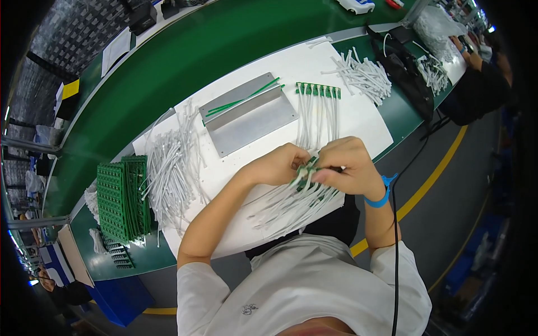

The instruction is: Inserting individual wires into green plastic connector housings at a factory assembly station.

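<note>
Over white mat (358,120), both hands (314,168) pinch cable bundle (291,201)

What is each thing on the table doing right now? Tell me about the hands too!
Left hand: closed on the bundle, pinching it.
Right hand: closed on the same bundle.
Bundle of small green boards with white wires: held over the table edge, wires fanned out.
Row of wired green boards: lying flat, side by side.
Metal fixture: lying flat, green strips on it.
Stack of green board panels: piled up.
Loose white wires: heaped.
</note>
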A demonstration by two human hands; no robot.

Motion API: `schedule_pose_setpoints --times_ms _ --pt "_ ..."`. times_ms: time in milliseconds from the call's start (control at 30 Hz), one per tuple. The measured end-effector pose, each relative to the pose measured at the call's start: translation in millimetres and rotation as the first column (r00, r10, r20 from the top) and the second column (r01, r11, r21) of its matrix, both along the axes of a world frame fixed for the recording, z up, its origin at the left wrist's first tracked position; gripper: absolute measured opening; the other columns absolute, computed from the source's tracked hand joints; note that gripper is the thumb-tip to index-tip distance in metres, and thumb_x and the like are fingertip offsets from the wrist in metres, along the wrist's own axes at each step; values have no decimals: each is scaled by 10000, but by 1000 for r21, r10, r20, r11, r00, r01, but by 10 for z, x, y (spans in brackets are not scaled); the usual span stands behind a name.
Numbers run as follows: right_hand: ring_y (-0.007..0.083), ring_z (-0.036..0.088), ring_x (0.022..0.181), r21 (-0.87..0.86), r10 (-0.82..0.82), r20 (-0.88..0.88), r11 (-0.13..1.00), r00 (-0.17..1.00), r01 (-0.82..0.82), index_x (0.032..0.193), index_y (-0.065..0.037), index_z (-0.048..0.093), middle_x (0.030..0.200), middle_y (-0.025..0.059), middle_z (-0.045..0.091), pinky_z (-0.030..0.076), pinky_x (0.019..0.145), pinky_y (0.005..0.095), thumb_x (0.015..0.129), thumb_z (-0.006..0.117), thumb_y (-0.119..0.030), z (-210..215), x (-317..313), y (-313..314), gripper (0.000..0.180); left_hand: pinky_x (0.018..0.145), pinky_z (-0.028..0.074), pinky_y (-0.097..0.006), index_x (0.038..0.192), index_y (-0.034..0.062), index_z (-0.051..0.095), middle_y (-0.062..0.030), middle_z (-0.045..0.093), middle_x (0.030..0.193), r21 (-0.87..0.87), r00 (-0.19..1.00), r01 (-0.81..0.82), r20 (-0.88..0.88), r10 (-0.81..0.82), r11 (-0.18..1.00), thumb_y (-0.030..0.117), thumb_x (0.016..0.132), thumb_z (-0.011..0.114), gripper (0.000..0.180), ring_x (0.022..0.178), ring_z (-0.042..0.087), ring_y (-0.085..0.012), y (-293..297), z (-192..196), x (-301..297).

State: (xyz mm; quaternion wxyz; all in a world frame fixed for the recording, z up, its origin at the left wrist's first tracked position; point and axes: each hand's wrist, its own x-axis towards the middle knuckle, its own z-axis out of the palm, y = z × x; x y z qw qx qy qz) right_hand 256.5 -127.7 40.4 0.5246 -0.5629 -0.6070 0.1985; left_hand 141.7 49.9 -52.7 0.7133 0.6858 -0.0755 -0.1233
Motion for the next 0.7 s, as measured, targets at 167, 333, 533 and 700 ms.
schedule_pose_setpoints --times_ms 167,333,533,700 --pt "247 522 502 -113 587 -411 726 697 -678 771 13 683 611 76 566 367 490 355 913 790 -161 31 134 -141 248 669 441 -237 1071 -20 694 44 649 835 -12 986 -111 -123 108 994 136 999 645 179 758 523 -23 317 248 40" --pt "177 424 483 -406 499 -453 622 739 -669 708 15 627 559 71 493 324 469 325 914 797 -210 117 466 -236 349 884 489 -222 1152 -8 684 -3 713 1039 -198 830 -551 -232 507 811 164 1024 601 230 928 623 -58 717 630 -78" --pt "67 332 510 -517 -181 54 836 982 183 671 23 657 523 -7 434 255 463 305 936 766 -268 -46 1060 -27 409 742 536 -211 1146 10 682 -12 711 952 -352 774 -631 -229 591 691 220 1042 598 249 810 656 -71 986 559 -130" --pt "210 438 505 -386 -275 389 818 879 426 737 5 716 537 73 521 360 520 373 932 737 -416 -407 1328 481 465 587 521 -198 1192 5 664 5 705 883 -254 829 -551 -270 489 795 232 1044 620 275 670 623 -33 734 699 -68"
